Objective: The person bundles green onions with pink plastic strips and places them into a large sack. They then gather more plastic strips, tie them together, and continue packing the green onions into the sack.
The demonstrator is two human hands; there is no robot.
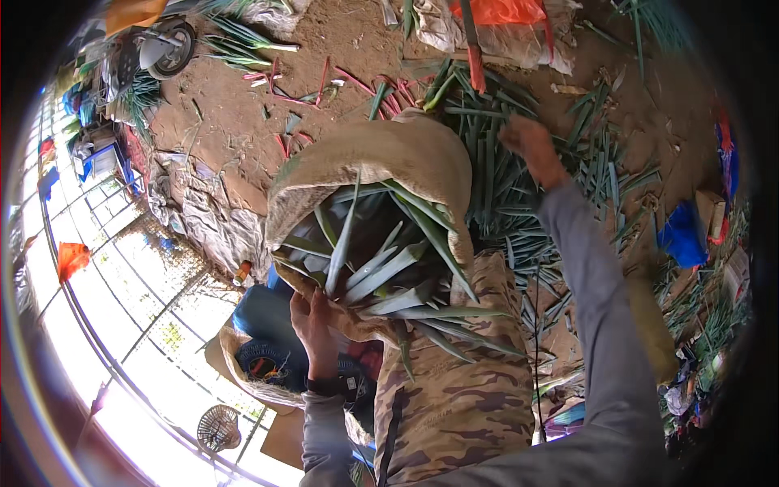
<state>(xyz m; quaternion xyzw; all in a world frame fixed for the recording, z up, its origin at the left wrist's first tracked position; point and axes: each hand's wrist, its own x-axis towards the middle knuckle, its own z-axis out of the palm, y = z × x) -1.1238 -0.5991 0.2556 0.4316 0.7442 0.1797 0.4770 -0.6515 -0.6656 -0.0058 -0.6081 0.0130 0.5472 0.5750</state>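
Note:
A burlap sack (381,150) leans against my camouflage trousers, its wide mouth turned up toward me. Inside lie long blue-green leaves (389,272), cut and leek-like, several of them poking out over the lower rim. My left hand (315,329) grips that rim at the lower left, fingers closed on the cloth. Farther right, my right hand (534,150) is over a heap of the same leaves (491,183) on the ground. Its fingers are curled, and whatever they hold is hidden.
Red straps (389,93) and another bunch of leaves (239,45) lie on the dirt beyond the sack. A motorbike wheel (172,50) stands far left, near a metal mesh fence (134,316). At right are a blue bag (683,235) and more leaves.

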